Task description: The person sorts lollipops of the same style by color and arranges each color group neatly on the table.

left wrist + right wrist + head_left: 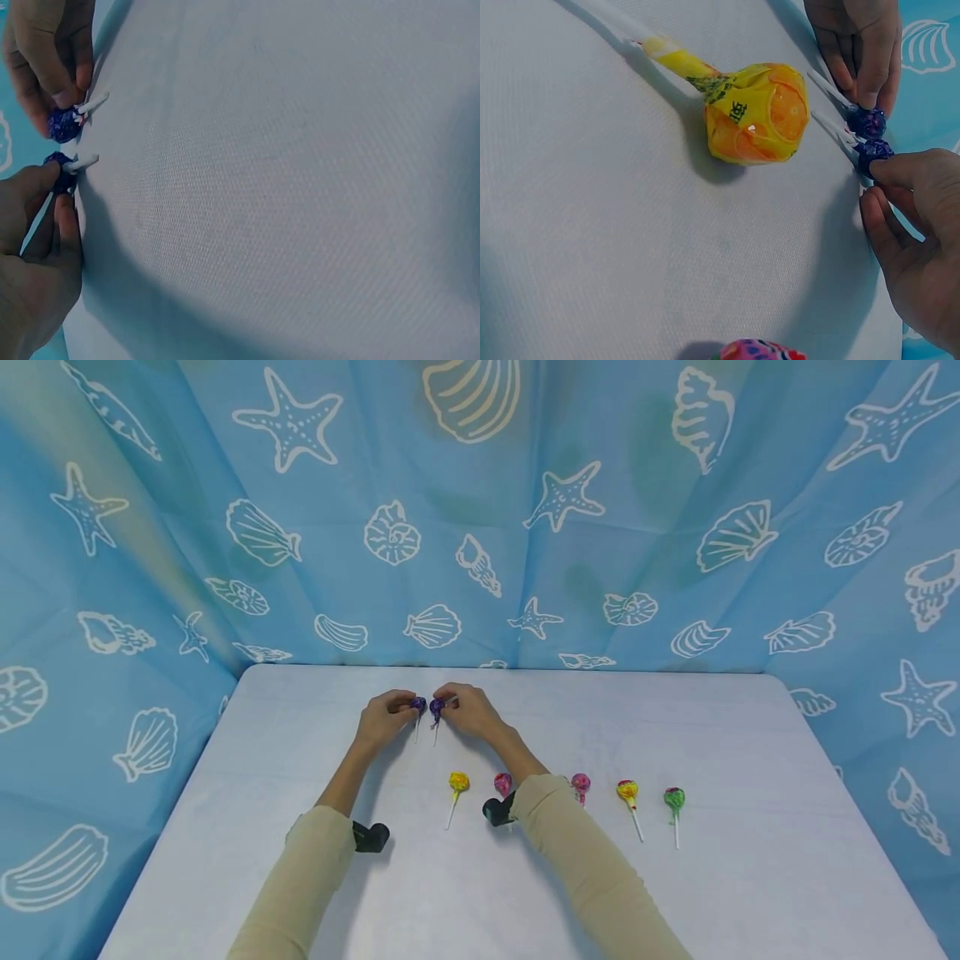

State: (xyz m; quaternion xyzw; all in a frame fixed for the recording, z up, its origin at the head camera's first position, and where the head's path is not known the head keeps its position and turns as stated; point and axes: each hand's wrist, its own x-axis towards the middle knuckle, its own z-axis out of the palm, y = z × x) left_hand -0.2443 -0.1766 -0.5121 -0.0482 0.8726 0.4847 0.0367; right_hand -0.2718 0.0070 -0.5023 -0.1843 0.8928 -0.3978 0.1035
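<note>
Near the far edge of the table, two purple-wrapped lollipops stand side by side, a small gap between them in the head view. My left hand pinches the left purple lollipop by its wrapped head, between thumb and fingers. The right purple lollipop is pinched likewise by my right hand. Both white sticks point back toward me. In the left wrist view, the left-hand lollipop is below the right-hand lollipop. The right wrist view has my right hand beneath my left hand.
Nearer me lies a row: a yellow lollipop, a pink lollipop, another pink lollipop, a yellow-red lollipop and a green lollipop. My right forearm partly covers the pink ones. A blue shell-patterned curtain hangs behind the white table.
</note>
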